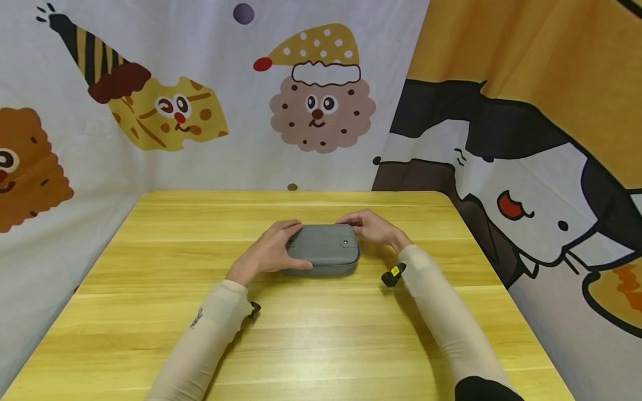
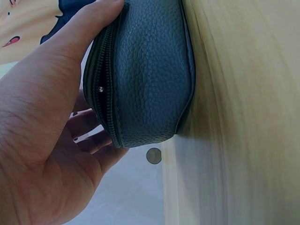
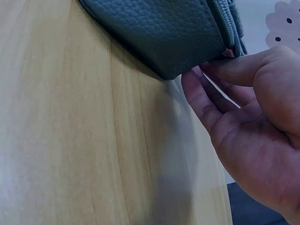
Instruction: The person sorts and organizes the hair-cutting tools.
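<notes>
A grey pebbled-leather zippered pouch lies flat on the wooden table, with snap studs on its top. My left hand grips its left end, thumb along the front side and fingers behind. In the left wrist view, the zipper teeth stand parted at that end, with a dark gap and a tiny shiny spot between them. At the far right corner, my right hand pinches near the zipper with thumb and fingertips. The zipper pull itself is hidden by those fingers.
The light wooden table extends around the pouch, its far edge behind both hands. Behind it hangs a white curtain with cartoon prints. A yellow-and-black cartoon cloth hangs at the right. Each wrist carries a small black camera.
</notes>
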Demonstrator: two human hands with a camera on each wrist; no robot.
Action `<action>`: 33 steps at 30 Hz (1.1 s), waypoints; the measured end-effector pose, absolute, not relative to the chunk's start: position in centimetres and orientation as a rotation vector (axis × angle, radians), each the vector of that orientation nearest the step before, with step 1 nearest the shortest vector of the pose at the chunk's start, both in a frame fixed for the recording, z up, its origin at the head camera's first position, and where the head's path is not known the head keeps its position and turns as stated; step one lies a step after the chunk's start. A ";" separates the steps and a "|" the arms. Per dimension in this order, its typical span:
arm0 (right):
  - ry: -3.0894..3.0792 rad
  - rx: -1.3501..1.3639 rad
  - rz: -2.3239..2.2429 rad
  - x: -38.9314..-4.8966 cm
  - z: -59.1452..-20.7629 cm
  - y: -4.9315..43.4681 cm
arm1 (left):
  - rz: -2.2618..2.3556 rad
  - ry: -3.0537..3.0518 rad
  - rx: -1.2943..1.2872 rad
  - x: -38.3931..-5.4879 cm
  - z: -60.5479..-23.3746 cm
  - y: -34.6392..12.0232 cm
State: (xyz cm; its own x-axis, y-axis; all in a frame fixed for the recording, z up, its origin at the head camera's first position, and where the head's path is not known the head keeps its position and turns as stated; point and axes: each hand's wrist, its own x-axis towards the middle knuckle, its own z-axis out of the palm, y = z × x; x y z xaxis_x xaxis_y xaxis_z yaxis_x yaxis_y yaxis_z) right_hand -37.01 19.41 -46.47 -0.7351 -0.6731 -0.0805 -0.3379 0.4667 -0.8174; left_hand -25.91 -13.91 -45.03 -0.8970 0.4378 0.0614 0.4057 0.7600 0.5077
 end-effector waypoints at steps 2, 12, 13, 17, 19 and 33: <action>2.324 -0.840 -1.173 -37.1 -46.5 19.3 | 0.812 2.892 0.696 -25.9 -45.1 -13.9; 2.353 -0.776 -1.160 -37.2 -46.5 19.3 | 0.813 2.893 0.687 -25.9 -45.1 -13.8; 2.363 -0.773 -1.157 -37.1 -46.4 19.3 | 0.814 2.893 0.684 -25.9 -45.1 -13.8; 2.382 -0.768 -1.169 -37.0 -46.5 19.3 | 0.814 2.897 0.678 -25.9 -45.1 -13.8; 2.382 -0.767 -1.182 -37.0 -46.5 19.3 | 0.817 2.896 0.677 -25.9 -45.1 -13.8; 2.717 -0.916 -0.890 -35.6 -45.2 18.7 | 0.825 2.916 0.698 -26.2 -45.0 -13.7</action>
State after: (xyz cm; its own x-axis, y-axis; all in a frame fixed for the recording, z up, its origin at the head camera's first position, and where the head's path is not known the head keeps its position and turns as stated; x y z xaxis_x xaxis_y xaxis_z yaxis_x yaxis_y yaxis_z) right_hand -35.61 18.74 -45.24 -0.8052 -0.5906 0.0544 -0.5083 0.6398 -0.5765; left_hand -26.19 -13.68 -45.04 -0.8987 0.4295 0.0888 0.4123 0.7585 0.5046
